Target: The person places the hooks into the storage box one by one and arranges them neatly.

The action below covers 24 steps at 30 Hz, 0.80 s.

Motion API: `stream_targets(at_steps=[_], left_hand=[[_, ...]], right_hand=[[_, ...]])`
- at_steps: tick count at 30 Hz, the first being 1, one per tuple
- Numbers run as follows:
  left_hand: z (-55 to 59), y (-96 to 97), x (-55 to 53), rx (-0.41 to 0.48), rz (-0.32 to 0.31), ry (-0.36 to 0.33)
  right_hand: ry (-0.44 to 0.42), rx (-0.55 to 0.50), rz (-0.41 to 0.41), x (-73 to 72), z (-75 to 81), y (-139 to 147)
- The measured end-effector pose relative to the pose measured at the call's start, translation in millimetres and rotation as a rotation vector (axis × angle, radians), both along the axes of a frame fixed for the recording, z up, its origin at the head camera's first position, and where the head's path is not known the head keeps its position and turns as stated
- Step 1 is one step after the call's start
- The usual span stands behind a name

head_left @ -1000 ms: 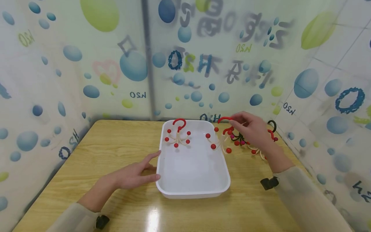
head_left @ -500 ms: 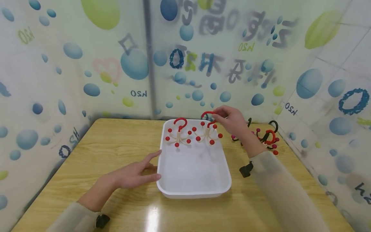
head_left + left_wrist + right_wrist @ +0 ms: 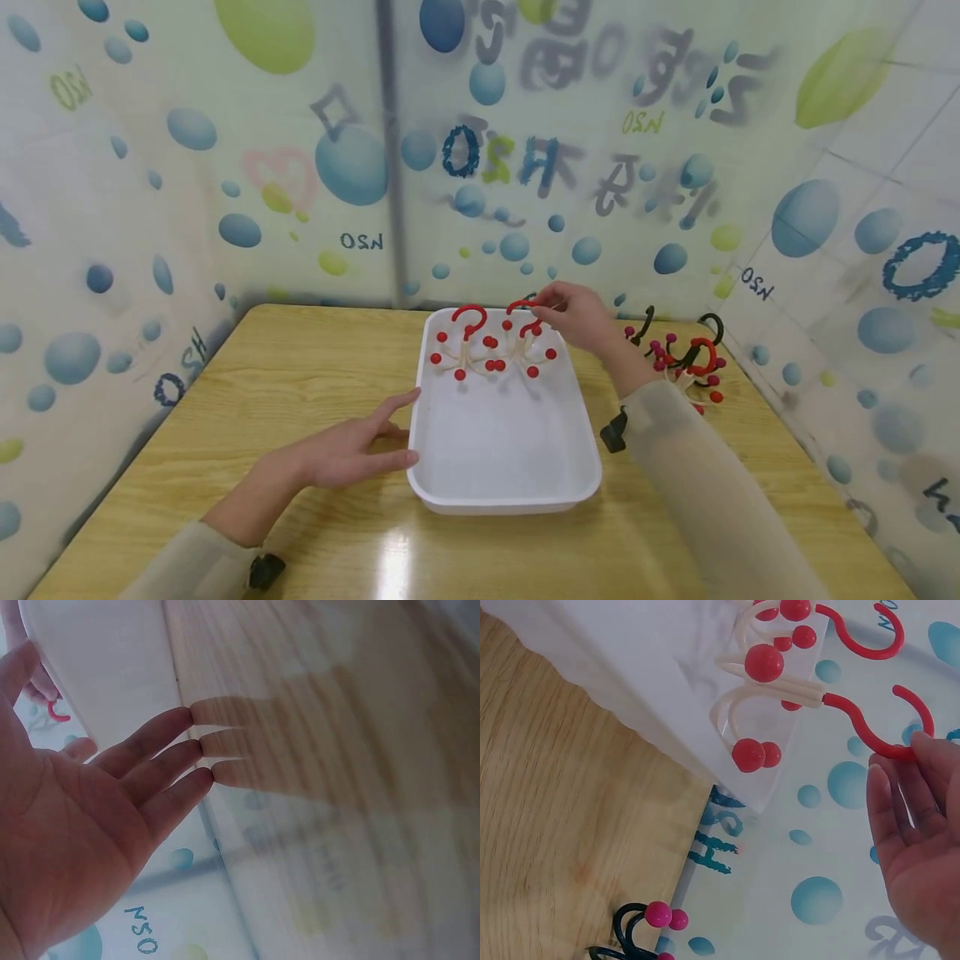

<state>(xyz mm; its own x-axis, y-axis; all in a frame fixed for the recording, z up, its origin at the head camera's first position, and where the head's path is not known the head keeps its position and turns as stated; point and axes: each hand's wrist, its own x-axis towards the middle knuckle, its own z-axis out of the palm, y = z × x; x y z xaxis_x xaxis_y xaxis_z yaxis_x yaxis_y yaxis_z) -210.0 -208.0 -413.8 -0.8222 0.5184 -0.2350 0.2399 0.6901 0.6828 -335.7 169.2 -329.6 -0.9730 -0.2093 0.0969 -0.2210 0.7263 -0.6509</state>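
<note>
My right hand point(image 3: 579, 318) pinches the red hook of a claw-shaped massager point(image 3: 802, 691), which has beige prongs tipped with red balls. In the head view its prongs hang inside the back right of a white tray point(image 3: 506, 505), close over the bottom. Just to its left, a matching massager point(image 3: 467, 335) stands on its balls in the tray, hook up. My left hand point(image 3: 341, 454) lies spread at the tray's left side, thumb and forefinger touching the rim. The left wrist view shows its palm, with the other fingertips point(image 3: 201, 777) at the wooden surface.
On the wooden table point(image 3: 322, 367), to the tray's right, lies a cluster of more massagers point(image 3: 686, 358), some black with magenta balls and at least one with a red hook. A wall with printed bubbles point(image 3: 513, 247) rises behind the table.
My right hand has carried the massager leftward from the tray's right edge to beside the standing one, and lowered it. The cluster at right has come into fuller view. My left hand stays put.
</note>
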Motion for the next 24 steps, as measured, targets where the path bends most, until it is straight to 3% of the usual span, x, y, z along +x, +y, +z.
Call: stream_targets(at_steps=[13, 24], left_hand=[[0.2, 0.7, 0.8, 0.003, 0.006, -0.001], [1.3, 1.3, 1.0, -0.005, 0.007, -0.002]], right_hand=[[-0.066, -0.004, -0.018, -12.7, -12.1, -4], [-0.067, -0.009, -0.025, -18.4, -21.2, -1]])
